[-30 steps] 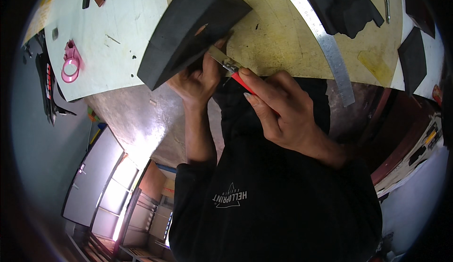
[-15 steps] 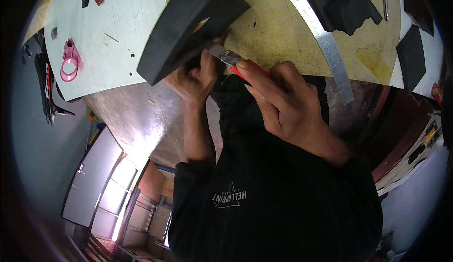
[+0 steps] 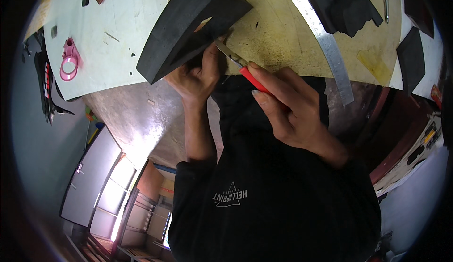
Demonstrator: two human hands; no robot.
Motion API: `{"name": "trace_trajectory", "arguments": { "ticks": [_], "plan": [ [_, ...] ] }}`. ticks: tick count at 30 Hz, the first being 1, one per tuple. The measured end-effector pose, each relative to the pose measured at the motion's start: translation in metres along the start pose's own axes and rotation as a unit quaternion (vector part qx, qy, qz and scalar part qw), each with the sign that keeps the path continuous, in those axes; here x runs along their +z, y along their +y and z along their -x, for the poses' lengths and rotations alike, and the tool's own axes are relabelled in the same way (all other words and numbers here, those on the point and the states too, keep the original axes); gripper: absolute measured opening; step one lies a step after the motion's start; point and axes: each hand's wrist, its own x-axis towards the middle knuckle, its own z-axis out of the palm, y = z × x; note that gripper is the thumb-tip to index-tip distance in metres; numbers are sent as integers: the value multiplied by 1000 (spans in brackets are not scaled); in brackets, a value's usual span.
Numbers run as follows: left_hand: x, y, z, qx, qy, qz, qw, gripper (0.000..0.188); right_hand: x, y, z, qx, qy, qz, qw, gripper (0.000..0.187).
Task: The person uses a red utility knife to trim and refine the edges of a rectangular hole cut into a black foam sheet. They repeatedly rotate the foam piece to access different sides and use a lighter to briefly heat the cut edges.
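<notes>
Partly hidden, the curled left hand [image 3: 194, 82] holds the black block [image 3: 183, 23] tilted at the near edge of the table [image 3: 288, 45], while the right hand [image 3: 295, 106] clasps the red knife [image 3: 251, 77], blade beside the left thumb.

Single view in use: the head camera, left unit of the side-by-side pair you wear, wide fisheye, aimed steeply down your own front; upright, unmirrored. The surface [image 3: 118, 7] spans the top of the frame, viewed from above. Your left grip [image 3: 196, 80] and right grip [image 3: 295, 104] fall around and above centre, at near range. Your black shirt [image 3: 292, 191] fills the lower middle. Field is wide enough to take in the floor [image 3: 127, 99] and a bright opening [image 3: 123, 172] at lower left. Metal ruler [image 3: 325, 49] appears bowed; dark ring closes the corners.
</notes>
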Motion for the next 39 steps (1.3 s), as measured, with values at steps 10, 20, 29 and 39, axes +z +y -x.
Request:
{"name": "trace_trajectory", "arguments": {
  "ticks": [10,20,29,39],
  "plan": [
    [1,11,-5,31,-13,-37,999,28,4,-9,-7,68,-39,-13,997,40],
    [0,5,-4,58,-21,-22,998,24,9,-19,-13,91,-24,70,993,42],
    [0,7,0,39,-10,-56,998,23,10,-22,-6,79,-28,137,987,42],
    [3,9,-3,28,-4,-12,1000,26,3,-8,-5,68,-25,-20,997,39]
  ]
}}
